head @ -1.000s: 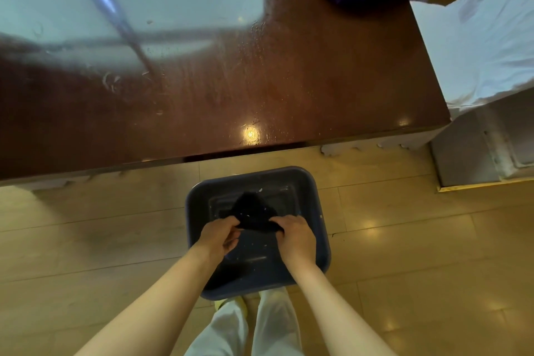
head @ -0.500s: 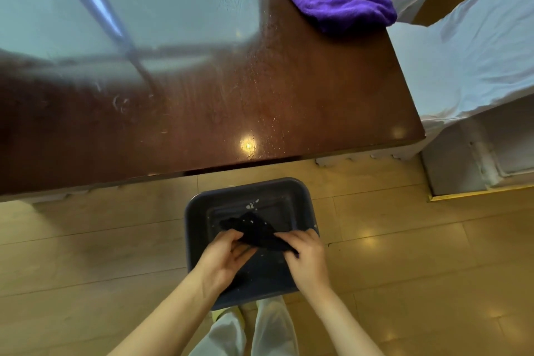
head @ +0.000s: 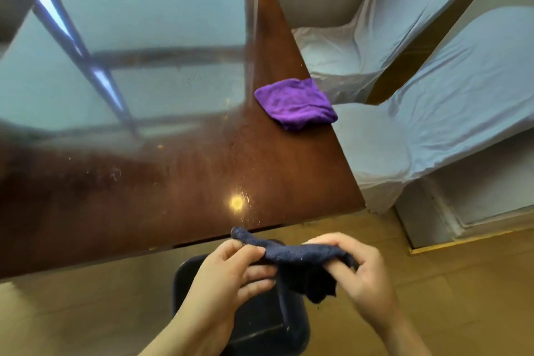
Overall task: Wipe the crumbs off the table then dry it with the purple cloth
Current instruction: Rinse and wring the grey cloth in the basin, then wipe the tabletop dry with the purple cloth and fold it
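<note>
A dark blue cloth [head: 300, 257] is stretched between my left hand [head: 231, 272] and my right hand [head: 358, 272], just in front of the table's near edge and above a dark blue basin [head: 277, 329] on the floor. Both hands grip it; a loose corner hangs down. The glossy brown table [head: 173, 182] carries fine specks and streaks around a light glare near its front edge. The folded purple cloth [head: 296, 102] lies at the table's right edge, apart from my hands.
Two chairs in white covers [head: 433, 124] stand close along the table's right side. A white cabinet base [head: 476, 205] sits on the wooden floor [head: 72, 312] at the right. The table top mirrors a window.
Both hands have lifted the dark cloth out of the basin up to table-edge height. My view has tilted up, so more of the table and the chairs show.
</note>
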### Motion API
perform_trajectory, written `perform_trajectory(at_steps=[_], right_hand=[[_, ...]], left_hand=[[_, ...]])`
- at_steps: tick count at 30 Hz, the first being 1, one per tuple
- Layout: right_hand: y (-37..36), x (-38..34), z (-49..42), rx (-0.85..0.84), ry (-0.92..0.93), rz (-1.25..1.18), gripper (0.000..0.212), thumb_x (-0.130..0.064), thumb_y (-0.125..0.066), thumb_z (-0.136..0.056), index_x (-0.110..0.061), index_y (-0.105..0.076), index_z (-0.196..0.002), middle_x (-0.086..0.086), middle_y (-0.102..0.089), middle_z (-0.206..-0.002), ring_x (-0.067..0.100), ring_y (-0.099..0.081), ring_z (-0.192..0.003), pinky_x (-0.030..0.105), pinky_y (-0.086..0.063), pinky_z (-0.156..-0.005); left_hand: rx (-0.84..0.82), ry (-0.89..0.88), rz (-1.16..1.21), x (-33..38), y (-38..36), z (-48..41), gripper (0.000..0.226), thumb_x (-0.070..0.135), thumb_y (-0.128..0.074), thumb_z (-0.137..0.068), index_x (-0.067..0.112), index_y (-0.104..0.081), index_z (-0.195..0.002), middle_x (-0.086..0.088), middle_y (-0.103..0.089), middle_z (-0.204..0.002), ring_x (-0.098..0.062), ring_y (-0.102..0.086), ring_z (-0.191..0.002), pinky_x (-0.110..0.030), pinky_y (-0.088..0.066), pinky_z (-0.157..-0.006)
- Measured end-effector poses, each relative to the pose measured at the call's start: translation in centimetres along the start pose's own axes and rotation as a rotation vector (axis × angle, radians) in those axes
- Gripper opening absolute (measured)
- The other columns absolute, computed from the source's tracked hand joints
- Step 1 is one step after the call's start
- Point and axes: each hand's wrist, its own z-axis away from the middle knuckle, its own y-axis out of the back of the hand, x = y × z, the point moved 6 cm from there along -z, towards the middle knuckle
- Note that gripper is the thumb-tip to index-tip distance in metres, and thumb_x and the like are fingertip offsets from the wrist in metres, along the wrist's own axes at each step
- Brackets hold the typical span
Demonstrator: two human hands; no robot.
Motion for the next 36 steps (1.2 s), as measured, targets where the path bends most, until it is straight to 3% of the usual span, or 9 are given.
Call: perform_trajectory(at_steps=[6,11,14,18,20,24,27,33,36], right_hand=[[4.7,-1.7,-7.8,0.075,-0.085,-0.102,0.023,-0.001,-0.056,-0.08,-0.019,-0.07,-0.075,-0.006,-0.07,-0.071,0.007,-0.063,-0.074,0.019,-0.049,-0.068],[6.5,2.9,-14.8,0.104,-0.317,-0.147,0.025,0.0,-0.053,-0.085,-0.015,-0.07,-0.074,0.004,-0.07,-0.077,0.017,-0.064,-0.078,0.023,-0.051,-0.067],[7.3,5.5,-18.3,0.123,-0.351,-0.049,0.02,-0.003,-0.054,-0.085,-0.015,-0.068,-0.077,0.008,-0.067,-0.079,0.022,-0.061,-0.081,0.026,-0.05,-0.067],[8.4,8.3,-21.5,0.134,-0.345,0.197,0.011,-0.007,-0.057,-0.085,0.001,-0.065,-0.088,0.015,-0.064,-0.085,0.026,-0.058,-0.085,0.032,-0.041,-0.07],[9.1,9.1,-22.0,0.162,-0.336,0.331,0.022,-0.009,-0.057,-0.086,-0.002,-0.063,-0.105,0.017,-0.066,-0.104,0.031,-0.058,-0.1,0.032,-0.042,-0.081],[9.2,8.4,-22.3,0.219,-0.156,0.657,0.03,-0.016,-0.055,-0.086,-0.01,-0.058,-0.115,0.012,-0.062,-0.116,0.03,-0.049,-0.109,0.038,-0.04,-0.093],[7.8,8.7,-22.6,0.077,-0.026,0.869,0.028,-0.026,-0.054,-0.087,-0.016,-0.058,-0.113,0.004,-0.058,-0.117,0.024,-0.045,-0.111,0.035,-0.036,-0.091],[8.7,6.7,-25.2,0.193,0.122,0.86,0.025,-0.02,-0.059,-0.084,-0.013,-0.059,-0.108,0.009,-0.061,-0.111,0.028,-0.05,-0.104,0.037,-0.041,-0.088],[7.0,5.5,-27.5,0.02,0.282,0.92,0.043,-0.011,-0.062,-0.081,-0.015,-0.054,-0.123,0.008,-0.056,-0.126,0.028,-0.047,-0.116,0.039,-0.038,-0.097]], left_hand=[[0.005,0.076,0.2,5.9,-7.1,-2.9,0.006,0.0,-0.049,-0.087,-0.002,-0.054,-0.088,-0.016,-0.063,-0.084,-0.027,-0.068,-0.067,-0.038,-0.058,-0.052],[0.044,0.119,0.137,9.3,-11.0,-9.8,0.02,-0.001,-0.042,-0.089,-0.003,-0.049,-0.108,-0.014,-0.058,-0.105,-0.028,-0.063,-0.091,-0.043,-0.05,-0.073],[0.083,0.096,0.025,10.2,-12.3,-14.0,0.031,0.0,-0.038,-0.091,-0.004,-0.044,-0.121,-0.018,-0.053,-0.122,-0.033,-0.056,-0.112,-0.043,-0.048,-0.078],[0.14,-0.038,-0.311,10.5,-12.4,-18.3,0.013,0.005,-0.046,-0.088,0.003,-0.056,-0.095,-0.011,-0.057,-0.087,-0.027,-0.058,-0.076,-0.035,-0.051,-0.067],[0.19,-0.219,-0.667,11.0,-11.8,-19.7,0.022,0.007,-0.048,-0.082,0.008,-0.063,-0.099,-0.012,-0.067,-0.097,-0.031,-0.062,-0.087,-0.036,-0.052,-0.077],[0.103,-0.576,-1.265,10.6,-12.5,-19.5,0.037,0.007,-0.05,-0.077,0.021,-0.064,-0.108,-0.004,-0.065,-0.114,-0.025,-0.055,-0.105,-0.037,-0.046,-0.091],[0.033,-0.738,-1.532,9.7,-12.9,-19.3,0.037,0.019,-0.053,-0.081,0.026,-0.058,-0.118,0.002,-0.056,-0.123,-0.022,-0.045,-0.111,-0.035,-0.041,-0.092],[0.301,-0.943,-1.421,14.6,-11.7,-19.9,0.04,0.017,-0.058,-0.08,0.017,-0.054,-0.12,-0.005,-0.057,-0.12,-0.028,-0.048,-0.109,-0.038,-0.041,-0.089],[0.292,-0.924,-1.499,16.0,-12.1,-21.5,0.047,0.017,-0.059,-0.081,0.018,-0.048,-0.126,-0.004,-0.053,-0.128,-0.025,-0.045,-0.116,-0.037,-0.04,-0.094]])
